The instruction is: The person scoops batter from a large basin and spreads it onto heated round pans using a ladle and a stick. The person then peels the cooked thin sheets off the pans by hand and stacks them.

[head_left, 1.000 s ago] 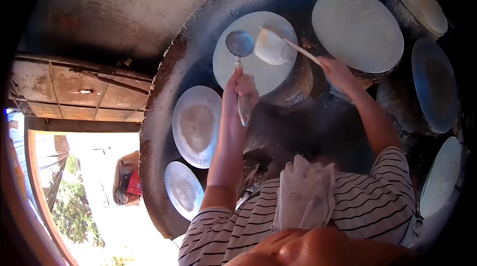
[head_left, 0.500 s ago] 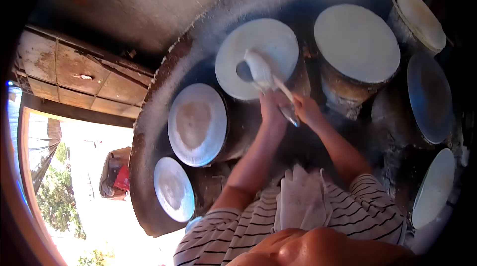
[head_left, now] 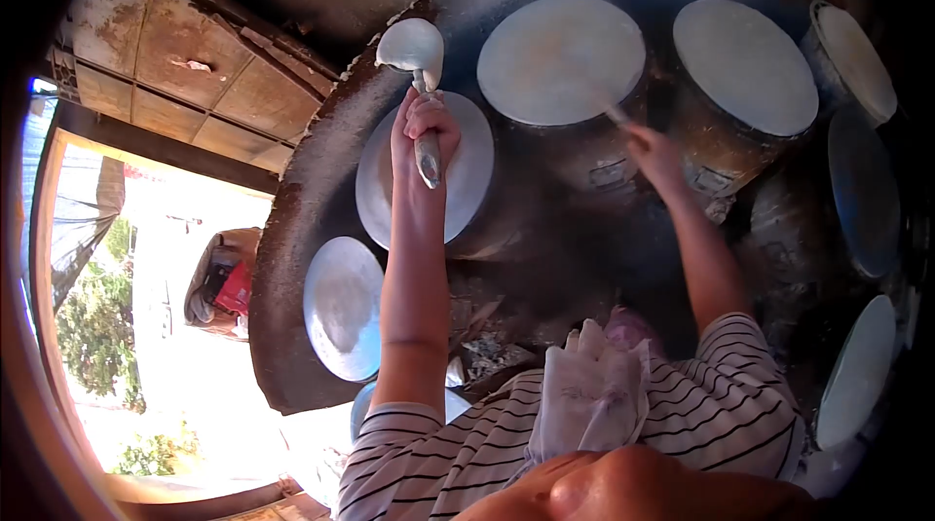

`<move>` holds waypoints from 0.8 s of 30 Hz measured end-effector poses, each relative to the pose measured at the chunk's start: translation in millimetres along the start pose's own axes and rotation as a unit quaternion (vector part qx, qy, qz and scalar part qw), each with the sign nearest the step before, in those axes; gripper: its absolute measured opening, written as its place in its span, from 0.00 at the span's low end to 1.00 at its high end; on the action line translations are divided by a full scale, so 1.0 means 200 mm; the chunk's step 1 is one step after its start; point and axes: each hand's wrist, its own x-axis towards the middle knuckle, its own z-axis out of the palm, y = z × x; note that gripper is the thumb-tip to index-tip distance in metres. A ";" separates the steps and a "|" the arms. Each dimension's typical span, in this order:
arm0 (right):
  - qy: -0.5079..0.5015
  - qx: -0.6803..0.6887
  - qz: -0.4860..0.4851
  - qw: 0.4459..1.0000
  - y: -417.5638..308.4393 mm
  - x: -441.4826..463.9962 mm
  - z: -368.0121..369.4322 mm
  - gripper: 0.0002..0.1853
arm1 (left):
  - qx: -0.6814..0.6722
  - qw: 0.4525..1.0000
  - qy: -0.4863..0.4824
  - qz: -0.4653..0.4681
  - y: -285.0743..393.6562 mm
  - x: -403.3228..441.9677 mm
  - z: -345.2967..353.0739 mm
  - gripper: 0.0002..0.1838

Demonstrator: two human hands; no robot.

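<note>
My left hand (head_left: 427, 130) is closed round the handle of a ladle (head_left: 411, 46), whose bowl is full of white batter that hangs over one side. The ladle is above the far edge of a grey round plate (head_left: 467, 156). In my right hand (head_left: 656, 159) is a thin wooden stick (head_left: 616, 114), its far end blurred over the near edge of a white-coated round plate (head_left: 560, 58). The middle of that coating looks slightly brownish.
Another white-coated plate (head_left: 745, 65) tops a drum on the right, with a rimmed one (head_left: 855, 63) beyond. A dark disc (head_left: 864, 192) and a pale disc (head_left: 857, 372) lean at the far right. A smaller grey plate (head_left: 344, 307) lies at the left.
My left hand has moved left with the ladle, which now holds white batter. My right hand has moved away to the right with the stick. The view has shifted left.
</note>
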 end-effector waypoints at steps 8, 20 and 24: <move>-0.117 0.124 0.038 0.985 -0.40 -0.32 0.42 0.23 | 0.075 0.994 0.062 0.047 0.48 -0.22 -0.36 0.14; -0.018 0.065 -0.063 0.996 -0.70 -0.06 1.12 0.22 | 0.656 0.657 0.300 0.218 0.69 -0.23 -0.48 0.26; -0.049 -0.031 -0.122 0.991 -0.70 -0.05 1.01 0.19 | 0.752 0.534 0.301 0.241 1.03 -0.28 -0.54 0.30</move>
